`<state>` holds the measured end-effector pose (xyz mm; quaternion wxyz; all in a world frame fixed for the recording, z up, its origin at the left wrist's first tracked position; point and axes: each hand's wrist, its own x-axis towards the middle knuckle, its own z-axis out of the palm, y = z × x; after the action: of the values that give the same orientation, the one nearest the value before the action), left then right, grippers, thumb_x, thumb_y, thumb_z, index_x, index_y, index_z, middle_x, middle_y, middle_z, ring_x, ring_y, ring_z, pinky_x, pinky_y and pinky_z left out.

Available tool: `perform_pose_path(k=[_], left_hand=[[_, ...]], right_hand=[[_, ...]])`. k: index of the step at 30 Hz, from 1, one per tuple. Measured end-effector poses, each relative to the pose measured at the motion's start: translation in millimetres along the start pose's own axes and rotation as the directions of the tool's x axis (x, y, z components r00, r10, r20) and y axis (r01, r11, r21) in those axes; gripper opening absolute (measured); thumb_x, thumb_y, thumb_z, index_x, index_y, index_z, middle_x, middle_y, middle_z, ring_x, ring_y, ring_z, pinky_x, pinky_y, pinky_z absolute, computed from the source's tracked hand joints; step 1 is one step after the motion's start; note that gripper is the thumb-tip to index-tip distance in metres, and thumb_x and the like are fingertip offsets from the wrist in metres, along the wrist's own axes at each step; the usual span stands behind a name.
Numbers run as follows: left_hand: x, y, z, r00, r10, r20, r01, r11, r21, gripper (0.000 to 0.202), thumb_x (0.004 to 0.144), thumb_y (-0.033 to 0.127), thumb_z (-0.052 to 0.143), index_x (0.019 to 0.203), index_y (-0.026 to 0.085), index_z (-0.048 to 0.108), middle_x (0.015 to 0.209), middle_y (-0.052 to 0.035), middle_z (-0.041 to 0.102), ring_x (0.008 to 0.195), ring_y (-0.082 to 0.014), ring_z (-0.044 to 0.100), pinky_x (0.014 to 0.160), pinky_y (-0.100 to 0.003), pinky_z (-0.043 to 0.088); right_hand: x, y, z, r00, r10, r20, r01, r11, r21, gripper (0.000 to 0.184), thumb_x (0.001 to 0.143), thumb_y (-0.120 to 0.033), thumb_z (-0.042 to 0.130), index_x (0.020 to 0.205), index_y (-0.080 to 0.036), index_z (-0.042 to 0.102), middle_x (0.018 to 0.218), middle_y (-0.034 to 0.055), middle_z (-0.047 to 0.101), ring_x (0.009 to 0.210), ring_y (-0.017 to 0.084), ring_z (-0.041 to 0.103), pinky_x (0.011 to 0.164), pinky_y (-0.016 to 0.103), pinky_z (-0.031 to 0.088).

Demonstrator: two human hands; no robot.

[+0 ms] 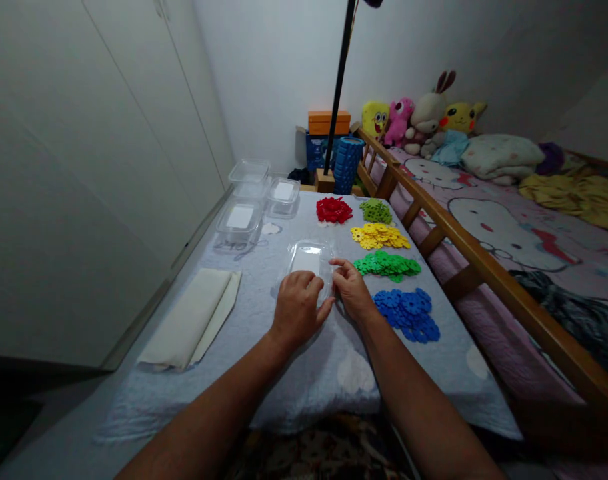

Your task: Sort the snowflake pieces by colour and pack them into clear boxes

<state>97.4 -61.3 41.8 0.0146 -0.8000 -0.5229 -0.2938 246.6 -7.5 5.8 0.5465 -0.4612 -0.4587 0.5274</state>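
A clear plastic container point(311, 252) with a white label on its lid sits in front of me on the cloth-covered table. My left hand point(299, 303) lies over its near left part, fingers curled onto the lid and thumb stretched toward the near right corner. At the right edge, my right hand point(351, 287) pinches the rim between thumb and fingers. Flower-shaped plastic pieces lie in piles to the right: blue point(407, 313), green point(388, 265), yellow point(380, 236), light green point(376, 211) and red point(334, 210).
More clear containers point(239, 219) stand at the table's back left, some with white labels. A folded cream cloth point(189, 320) lies on the left. A wooden bed rail point(464, 267) runs along the right side. A black pole on a wooden base point(325, 181) rises behind the table.
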Motion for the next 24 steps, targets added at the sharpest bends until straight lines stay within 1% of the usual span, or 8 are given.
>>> perform_pose_path(k=[7,10,13,15,17,19,22,24], left_hand=[[-0.5,-14.8,-10.2,0.995,0.098,-0.014,-0.096,0.989,0.112,0.016,0.094,0.031,0.060,0.082,0.020,0.065,0.087,-0.0087,0.068,0.090,-0.0249,0.062,0.076,-0.037,0.049],[2.4,-28.2,-19.1,0.990,0.114,-0.084,-0.099,0.982,0.161,0.023,0.097,0.028,0.055,0.078,0.020,0.065,0.083,-0.0078,0.069,0.086,-0.0229,0.063,0.075,-0.035,0.048],[8.0,-45.8,-29.4,0.978,0.053,-0.199,-0.017,0.984,0.180,0.023,0.097,0.029,0.054,0.079,0.020,0.066,0.086,-0.0082,0.072,0.085,-0.0234,0.065,0.077,-0.036,0.048],[11.9,-58.5,-34.9,0.960,-0.041,-0.276,0.076,0.990,0.117,0.022,0.095,0.030,0.055,0.079,0.020,0.066,0.085,-0.0076,0.072,0.085,-0.0230,0.065,0.079,-0.036,0.049],[14.8,-71.0,-38.4,0.915,-0.186,-0.357,0.198,0.980,-0.003,0.021,0.093,0.033,0.057,0.078,0.021,0.066,0.082,-0.0064,0.071,0.085,-0.0225,0.066,0.081,-0.035,0.049],[16.1,-82.8,-40.0,0.838,-0.372,-0.400,0.327,0.928,-0.179,0.020,0.088,0.036,0.060,0.077,0.020,0.065,0.081,-0.0042,0.071,0.081,-0.0199,0.066,0.079,-0.032,0.050],[15.1,-98.5,-39.5,0.676,-0.644,-0.359,0.472,0.752,-0.460,0.026,0.085,0.042,0.060,0.074,0.019,0.063,0.072,-0.0012,0.066,0.071,-0.0163,0.065,0.070,-0.028,0.050],[13.1,-106.6,-37.5,0.577,-0.779,-0.246,0.501,0.575,-0.646,0.029,0.082,0.046,0.061,0.075,0.018,0.061,0.069,0.0002,0.063,0.064,-0.0153,0.064,0.058,-0.025,0.048]], right_hand=[[1.4,1.3,-0.7,1.000,-0.009,-0.013,0.009,0.999,-0.039,0.033,0.069,-0.026,0.063,0.102,-0.020,0.066,0.055,-0.0108,0.044,0.049,0.009,0.040,0.048,0.020,0.028],[1.3,-0.6,-0.4,1.000,-0.001,-0.020,0.000,0.998,-0.058,0.033,0.069,-0.026,0.062,0.102,-0.021,0.067,0.055,-0.0100,0.045,0.049,0.010,0.040,0.047,0.021,0.027],[1.3,-2.1,0.1,1.000,0.005,-0.031,-0.007,0.999,-0.044,0.033,0.068,-0.026,0.062,0.099,-0.021,0.067,0.055,-0.0097,0.046,0.050,0.010,0.040,0.048,0.021,0.027],[1.5,-1.8,0.1,0.999,-0.002,-0.033,0.001,0.999,-0.039,0.032,0.067,-0.027,0.063,0.099,-0.021,0.067,0.055,-0.0099,0.044,0.050,0.010,0.040,0.049,0.022,0.028],[1.9,-0.6,-0.2,0.999,-0.014,-0.031,0.012,0.998,-0.056,0.033,0.067,-0.027,0.063,0.100,-0.020,0.066,0.056,-0.0102,0.044,0.050,0.010,0.042,0.049,0.022,0.029],[2.1,0.9,-0.5,0.999,-0.028,-0.034,0.026,0.997,-0.075,0.036,0.068,-0.027,0.063,0.103,-0.020,0.064,0.058,-0.0108,0.044,0.051,0.009,0.043,0.050,0.022,0.030],[2.3,2.2,-0.8,0.998,-0.044,-0.045,0.041,0.996,-0.078,0.043,0.069,-0.027,0.063,0.111,-0.021,0.059,0.059,-0.0123,0.045,0.050,0.009,0.043,0.050,0.022,0.030],[2.6,2.3,-0.8,0.998,-0.047,-0.052,0.043,0.996,-0.072,0.048,0.069,-0.027,0.063,0.116,-0.021,0.054,0.059,-0.0132,0.045,0.049,0.009,0.042,0.050,0.021,0.030]])
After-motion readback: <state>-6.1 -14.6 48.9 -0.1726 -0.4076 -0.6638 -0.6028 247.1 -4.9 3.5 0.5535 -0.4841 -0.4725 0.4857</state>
